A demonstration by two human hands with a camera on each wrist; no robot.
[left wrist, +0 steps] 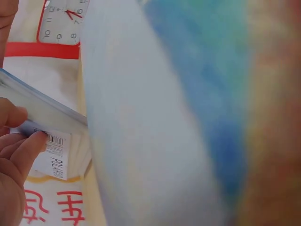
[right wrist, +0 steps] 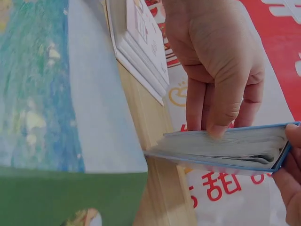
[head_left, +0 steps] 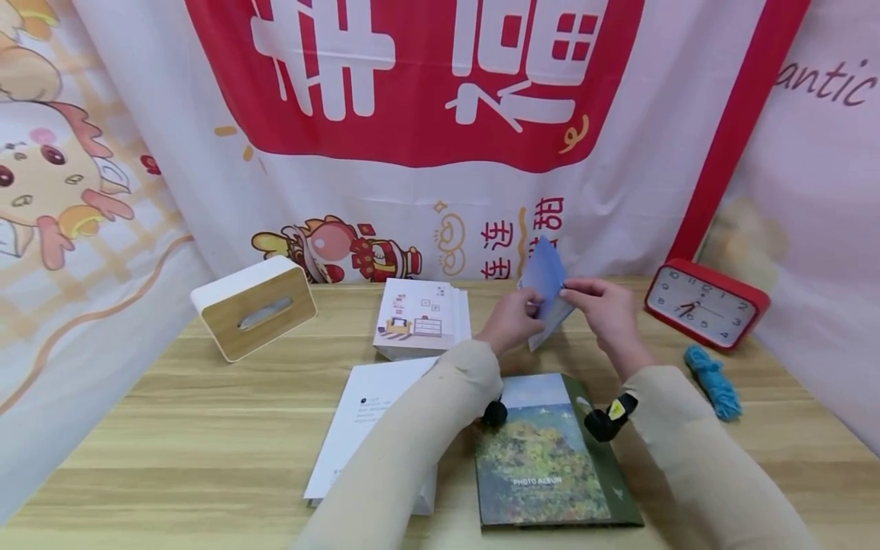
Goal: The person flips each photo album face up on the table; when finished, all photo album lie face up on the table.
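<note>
Both hands hold a small blue-covered photo album (head_left: 543, 267) above the back of the table. In the right wrist view, the thick stack of pages in the small album (right wrist: 225, 147) shows along its edge. My left hand (head_left: 514, 319) grips it from the left, thumb on the pages and fingers behind. At its upper right corner, my right hand (head_left: 608, 309) pinches the cover's edge. The left wrist view shows a white barcode label (left wrist: 54, 150) under the left fingertips. Below the hands lies a larger album (head_left: 543, 458) marked PHOTO ALBUM, with a painted landscape cover and green spine.
Left of the large album lies a white book (head_left: 371, 420), partly under the left sleeve. Behind it is a stack of white illustrated books (head_left: 419, 313). A tissue box (head_left: 257, 313) stands back left; a red clock (head_left: 706, 304) and a blue cord bundle (head_left: 715, 382) are at right.
</note>
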